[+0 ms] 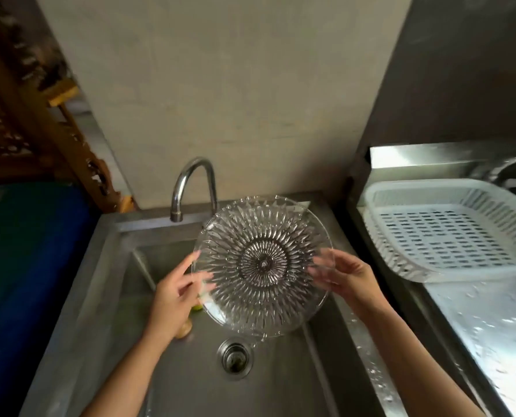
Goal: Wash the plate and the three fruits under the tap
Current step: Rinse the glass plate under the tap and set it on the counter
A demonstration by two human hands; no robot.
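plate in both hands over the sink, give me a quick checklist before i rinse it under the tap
1. Grip: left hand and right hand each hold an edge of the glass plate: ok.
2. Plate over the sink: ok.
3. Plate under the tap spout: not ok, the spout ends left of and behind the plate.
4. Water running: not ok, no stream visible.
5. Drain unblocked: ok.
6. Fruits: cannot tell, only a green bit shows by the left hand.
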